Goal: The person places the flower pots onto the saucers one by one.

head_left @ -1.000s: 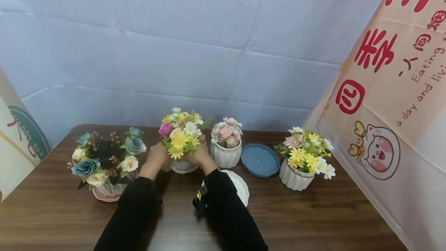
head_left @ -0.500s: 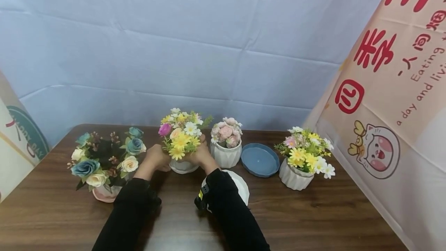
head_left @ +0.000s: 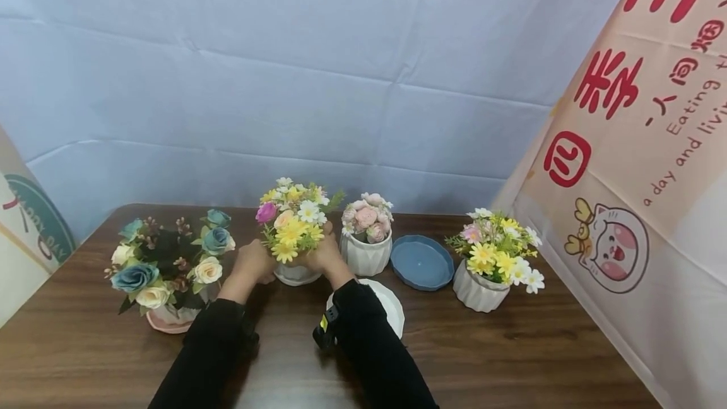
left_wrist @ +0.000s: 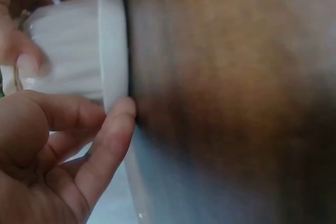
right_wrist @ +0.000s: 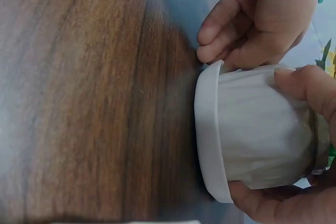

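In the head view a white fluted flowerpot [head_left: 296,274] with yellow, white and magenta flowers [head_left: 298,219] stands between my hands. The pot sits in a shallow white saucer [left_wrist: 113,45], seen side-on in the left wrist view. My left hand [head_left: 254,262] pinches the saucer's rim, its fingertips down by the tabletop. With the thumb on one side and fingers on the other, my right hand [head_left: 325,256] grips the pot's wall [right_wrist: 262,124]. Flowers cover part of both hands from above.
Left stands a pot with blue and cream roses [head_left: 170,257]. To the right are a white pot with pink flowers [head_left: 366,251], a blue saucer [head_left: 421,262] and a pot of yellow-white daisies [head_left: 483,289]. A white saucer [head_left: 392,308] lies partly under my right forearm.
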`<action>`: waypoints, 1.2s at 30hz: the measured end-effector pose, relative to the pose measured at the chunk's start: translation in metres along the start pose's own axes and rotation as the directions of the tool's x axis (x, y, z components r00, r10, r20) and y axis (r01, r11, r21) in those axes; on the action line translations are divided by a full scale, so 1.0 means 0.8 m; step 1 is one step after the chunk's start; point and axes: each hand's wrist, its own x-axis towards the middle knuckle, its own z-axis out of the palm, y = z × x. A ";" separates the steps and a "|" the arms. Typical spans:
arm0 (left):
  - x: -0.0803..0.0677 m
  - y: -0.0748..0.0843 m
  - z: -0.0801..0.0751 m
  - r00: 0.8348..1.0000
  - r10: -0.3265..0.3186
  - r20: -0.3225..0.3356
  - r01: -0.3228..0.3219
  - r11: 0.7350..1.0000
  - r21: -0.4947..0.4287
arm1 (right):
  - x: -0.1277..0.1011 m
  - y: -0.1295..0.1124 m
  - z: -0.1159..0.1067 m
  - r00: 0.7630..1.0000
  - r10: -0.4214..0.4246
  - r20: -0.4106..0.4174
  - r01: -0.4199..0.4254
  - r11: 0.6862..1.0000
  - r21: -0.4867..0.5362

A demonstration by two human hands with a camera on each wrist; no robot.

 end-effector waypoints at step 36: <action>-0.031 0.011 -0.025 0.976 0.130 0.173 -0.168 0.960 0.225 | -0.027 -0.006 -0.036 0.980 0.168 0.108 -0.119 0.924 -0.363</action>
